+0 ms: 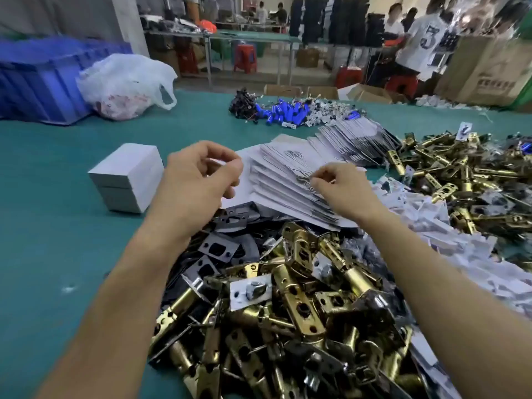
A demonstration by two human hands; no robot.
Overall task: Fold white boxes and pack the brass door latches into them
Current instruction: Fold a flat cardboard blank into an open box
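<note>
Two hands reach over a soft green table cover [57, 226]. The left hand [198, 180] hangs in the air with its fingers curled in, and nothing shows inside it. The right hand [342, 191] pinches the edge of the flat white card box sheets [288, 174], a big fanned-out stack with thin edges. Two square white card boxes [126, 180], folded and smooth, sit one on top of the other, just left of the left hand. Shiny brass metal door latches [293, 298], round tubes with flat ends, lie in two heaps: one under the arms, and the far heap [460, 180] on the right. Dark flat metal plates [227, 246] touch the near heap. Behind are one crinkly white plastic bag [126, 84] and one blue plastic crate [37, 79].
</note>
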